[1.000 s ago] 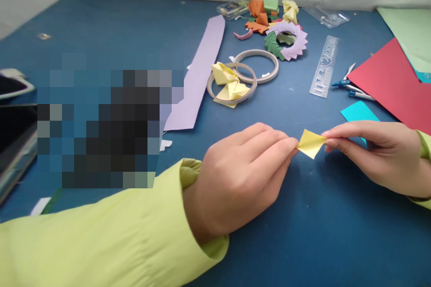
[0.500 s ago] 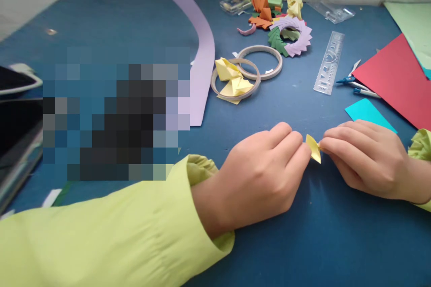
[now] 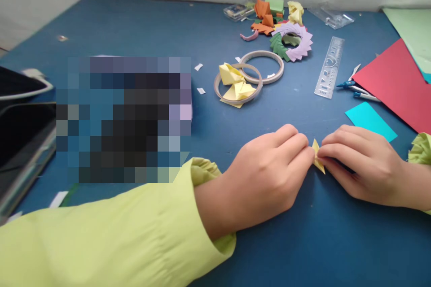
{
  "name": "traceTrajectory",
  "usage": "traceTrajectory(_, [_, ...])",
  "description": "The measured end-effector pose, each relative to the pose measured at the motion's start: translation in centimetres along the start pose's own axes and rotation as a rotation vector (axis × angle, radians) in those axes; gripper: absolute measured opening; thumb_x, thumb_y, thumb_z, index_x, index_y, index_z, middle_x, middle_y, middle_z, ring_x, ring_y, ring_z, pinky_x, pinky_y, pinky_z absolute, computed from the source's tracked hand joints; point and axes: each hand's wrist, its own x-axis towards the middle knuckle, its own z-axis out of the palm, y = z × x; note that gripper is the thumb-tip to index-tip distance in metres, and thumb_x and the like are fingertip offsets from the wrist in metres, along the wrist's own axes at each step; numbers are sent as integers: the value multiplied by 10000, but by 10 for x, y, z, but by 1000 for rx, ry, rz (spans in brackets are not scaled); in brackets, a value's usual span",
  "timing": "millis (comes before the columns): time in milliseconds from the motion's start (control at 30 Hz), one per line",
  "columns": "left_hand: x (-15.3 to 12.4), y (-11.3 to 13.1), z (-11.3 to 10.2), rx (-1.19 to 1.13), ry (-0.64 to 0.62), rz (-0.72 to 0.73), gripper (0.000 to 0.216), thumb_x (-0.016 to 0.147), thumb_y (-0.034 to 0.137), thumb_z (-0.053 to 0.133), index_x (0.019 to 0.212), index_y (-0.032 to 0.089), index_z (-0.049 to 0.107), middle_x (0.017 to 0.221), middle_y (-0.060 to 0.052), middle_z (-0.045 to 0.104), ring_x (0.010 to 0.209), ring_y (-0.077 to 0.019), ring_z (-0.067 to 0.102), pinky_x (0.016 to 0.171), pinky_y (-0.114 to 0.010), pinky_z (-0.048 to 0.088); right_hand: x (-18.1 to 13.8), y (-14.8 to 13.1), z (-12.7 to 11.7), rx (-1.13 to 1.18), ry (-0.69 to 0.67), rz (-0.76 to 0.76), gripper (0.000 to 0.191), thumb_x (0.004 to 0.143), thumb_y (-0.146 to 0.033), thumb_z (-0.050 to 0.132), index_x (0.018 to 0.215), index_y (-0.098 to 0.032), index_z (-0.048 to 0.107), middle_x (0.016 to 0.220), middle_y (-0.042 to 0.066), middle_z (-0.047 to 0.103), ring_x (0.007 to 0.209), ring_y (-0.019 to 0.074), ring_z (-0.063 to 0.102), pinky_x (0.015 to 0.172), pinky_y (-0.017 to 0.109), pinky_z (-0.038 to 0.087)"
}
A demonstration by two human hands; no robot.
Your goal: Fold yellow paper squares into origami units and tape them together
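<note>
Between my two hands, just above the blue table (image 3: 286,251), is a small folded piece of yellow paper (image 3: 319,167). My left hand (image 3: 269,175) pinches it from the left, its fingertips hidden behind the knuckles. From the right, my right hand (image 3: 367,163) closes thumb and fingers on the same piece. The fingertips of both hands nearly meet, and only the pointed ends of the paper show. A turquoise paper piece (image 3: 370,121) lies just behind my right hand. Beyond my left hand, yellow folded papers (image 3: 237,85) rest in a tape roll (image 3: 217,87).
A second tape roll (image 3: 283,69) lies behind the first. Farther back are a lilac and green paper ring (image 3: 306,47) and orange folded papers (image 3: 262,7). A clear ruler (image 3: 328,71), blue compass (image 3: 346,84) and red sheet (image 3: 397,80) lie right. Pixelation covers part of the left.
My right hand has moved slightly left, closer to my left hand, and the yellow paper has turned a little. The long lilac strip has swung left, mostly behind the pixelated area.
</note>
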Motion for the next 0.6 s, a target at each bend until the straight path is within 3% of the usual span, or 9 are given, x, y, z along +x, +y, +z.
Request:
traceTrajectory(200, [1,0,1,-253,43,-232,173,896,168,501,821,127,652,802,-55,612,766,-163,519,703,-290,471,-2,-2,-2,106,10,104,77,847,-92,542,892,-146,573,833,66,628,737,160,528,674,318,462])
traceTrajectory(600, [1,10,5,-375,93,-387,141,858,136,558,818,153,692,815,-34,614,807,-154,545,712,-277,444,-10,-4,-6,70,23,151,59,842,-102,592,891,-129,606,859,52,626,781,128,538,718,276,449])
